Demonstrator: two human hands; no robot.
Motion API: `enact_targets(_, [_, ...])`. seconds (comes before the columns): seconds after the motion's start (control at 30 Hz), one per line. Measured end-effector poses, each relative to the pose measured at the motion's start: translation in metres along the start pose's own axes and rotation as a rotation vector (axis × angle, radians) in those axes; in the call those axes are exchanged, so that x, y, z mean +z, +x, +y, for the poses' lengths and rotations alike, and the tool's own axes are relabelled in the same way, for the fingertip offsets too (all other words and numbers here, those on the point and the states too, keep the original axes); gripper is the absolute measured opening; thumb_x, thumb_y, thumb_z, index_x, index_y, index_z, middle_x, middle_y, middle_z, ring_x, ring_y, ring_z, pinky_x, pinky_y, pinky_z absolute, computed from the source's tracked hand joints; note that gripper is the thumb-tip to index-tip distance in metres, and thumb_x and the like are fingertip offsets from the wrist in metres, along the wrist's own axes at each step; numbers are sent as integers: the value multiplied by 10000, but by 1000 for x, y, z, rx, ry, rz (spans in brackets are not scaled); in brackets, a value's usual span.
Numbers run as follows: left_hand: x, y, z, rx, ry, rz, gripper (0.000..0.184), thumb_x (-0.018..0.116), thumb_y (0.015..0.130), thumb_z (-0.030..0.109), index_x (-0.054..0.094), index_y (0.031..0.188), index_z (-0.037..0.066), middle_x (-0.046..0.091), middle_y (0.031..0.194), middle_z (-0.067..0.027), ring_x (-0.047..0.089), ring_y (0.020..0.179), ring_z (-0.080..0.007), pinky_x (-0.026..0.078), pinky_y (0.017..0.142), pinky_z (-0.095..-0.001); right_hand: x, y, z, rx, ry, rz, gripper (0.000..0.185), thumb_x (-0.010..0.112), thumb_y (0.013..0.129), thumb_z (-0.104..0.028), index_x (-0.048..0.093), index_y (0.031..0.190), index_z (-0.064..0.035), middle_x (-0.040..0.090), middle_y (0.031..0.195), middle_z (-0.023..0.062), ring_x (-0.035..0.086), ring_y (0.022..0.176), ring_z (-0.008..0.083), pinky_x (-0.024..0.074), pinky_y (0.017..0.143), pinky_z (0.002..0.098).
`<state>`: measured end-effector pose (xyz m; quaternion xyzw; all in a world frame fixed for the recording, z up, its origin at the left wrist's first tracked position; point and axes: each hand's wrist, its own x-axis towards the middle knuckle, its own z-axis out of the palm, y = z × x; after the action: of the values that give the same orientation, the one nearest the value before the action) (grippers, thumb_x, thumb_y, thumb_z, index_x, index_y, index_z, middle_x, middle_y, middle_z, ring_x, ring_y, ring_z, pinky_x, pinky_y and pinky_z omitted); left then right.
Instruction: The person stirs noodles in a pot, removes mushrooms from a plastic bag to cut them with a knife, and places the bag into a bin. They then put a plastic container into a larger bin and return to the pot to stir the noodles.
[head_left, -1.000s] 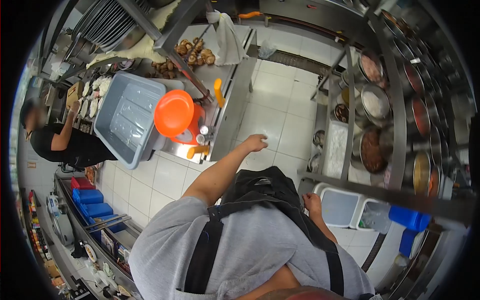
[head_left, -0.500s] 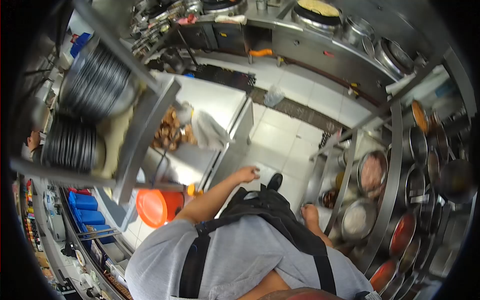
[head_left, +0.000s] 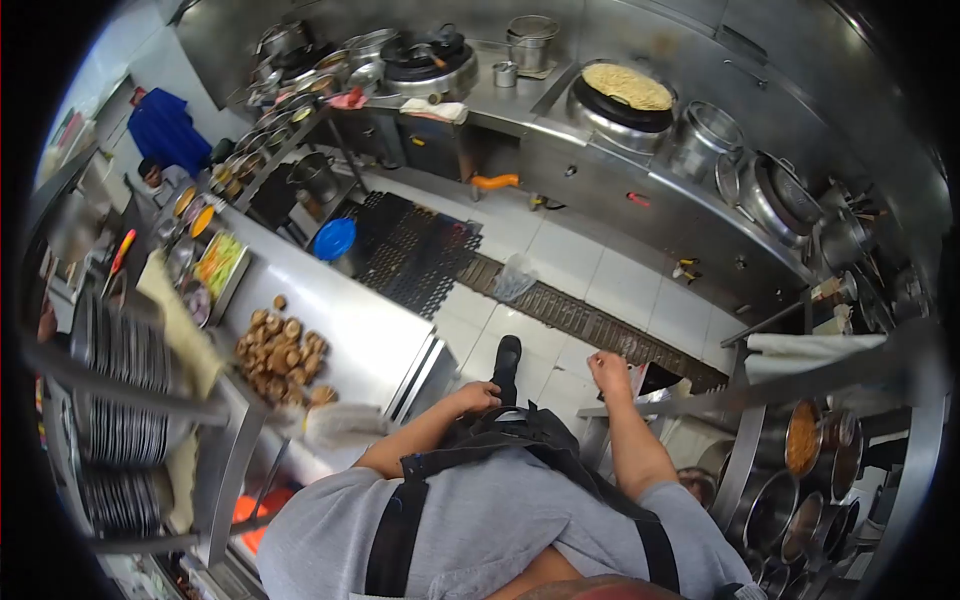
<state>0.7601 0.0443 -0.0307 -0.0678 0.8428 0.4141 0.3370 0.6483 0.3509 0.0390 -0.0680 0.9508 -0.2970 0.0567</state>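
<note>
My left hand (head_left: 478, 397) is low beside my dark apron, its fingers loosely curled with nothing visible in them, close to the corner of the steel counter (head_left: 360, 320). Farther forward is my right hand (head_left: 608, 372), closed like a fist and seemingly empty, above the floor by the right-hand rack. Brown mushrooms (head_left: 280, 355) lie in a heap on the counter to my left. A pale cloth (head_left: 345, 425) rests at the counter's near part. My shoe (head_left: 508, 350) shows between my hands.
A stove line with woks (head_left: 620, 90) runs across the far side. Black mat (head_left: 410, 250) and drain grate (head_left: 590, 322) cross the floor. Plate stacks (head_left: 120, 400) stand left; a rack with food pans (head_left: 800, 440) stands right. A person in blue (head_left: 170, 130) is at the far left.
The view has swung forward and to the right, bringing the stoves into sight. My right hand has risen forward from beside my body; my left hand has come closer to my apron.
</note>
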Motion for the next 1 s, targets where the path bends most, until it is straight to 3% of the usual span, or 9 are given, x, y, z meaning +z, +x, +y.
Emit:
enact_targets(0.17, [-76,122,22,-72,-345,-34,500,674,802,243,551,1266,104,661,976,-127,647,829,-221,561,671,-360,23,37,81,60,-81,-69,290,594,794,-306,685,803,-31,636,776,237,626,795,401,493,749,464])
enact_targets(0.37, [-168,268,66,-64,-38,32,523,688,728,299,604,1198,85,672,945,-174,652,573,-242,561,538,-352,-10,42,133,420,-128,-180,272,586,785,-279,700,800,-32,652,793,216,636,813,390,507,767,455])
enact_targets(0.47, [-200,326,95,129,305,150,528,628,738,386,619,1167,77,660,1037,-183,662,861,-327,531,798,-400,-10,50,158,520,-171,-193,269,591,782,-277,699,792,-31,652,790,217,637,810,393,508,768,454])
enact_targets(0.57, [-219,355,121,95,150,146,516,595,747,417,637,1125,70,639,1100,-178,598,1035,-347,461,922,-408,8,75,189,318,-285,-311,275,588,785,-280,698,796,-28,655,819,220,634,819,401,506,773,458])
enact_targets(0.67, [-227,382,110,30,151,81,486,601,745,400,646,1105,76,627,1132,-174,581,1073,-336,445,943,-408,12,131,184,482,-116,-369,262,581,786,-269,701,795,-37,657,824,217,633,807,405,503,767,470])
enact_targets(0.73, [-220,401,58,49,325,171,477,596,742,385,649,1081,53,633,1107,-187,590,1055,-335,455,928,-393,18,197,199,193,-188,-355,256,569,786,-258,700,777,-38,651,794,209,633,778,397,504,739,471])
enact_targets(0.8, [-230,396,44,-342,414,-66,501,664,760,334,600,1197,97,646,1095,-136,660,900,-289,556,711,-379,21,271,212,64,-271,-437,273,565,788,-270,689,777,-27,651,795,198,639,776,378,511,727,466])
enact_targets(0.87, [-237,387,-4,-261,582,-261,418,568,781,345,666,994,-1,652,1071,-157,663,863,-323,558,738,-401,8,350,206,104,-208,-325,266,552,824,-273,686,799,-44,654,795,191,637,793,381,514,721,485])
enact_targets(1.0, [-268,343,30,-707,-11,99,291,572,797,240,659,982,32,676,915,-133,676,720,-280,584,526,-377,-18,506,195,48,-285,-289,246,575,807,-255,684,786,-35,656,821,190,628,807,375,504,770,463])
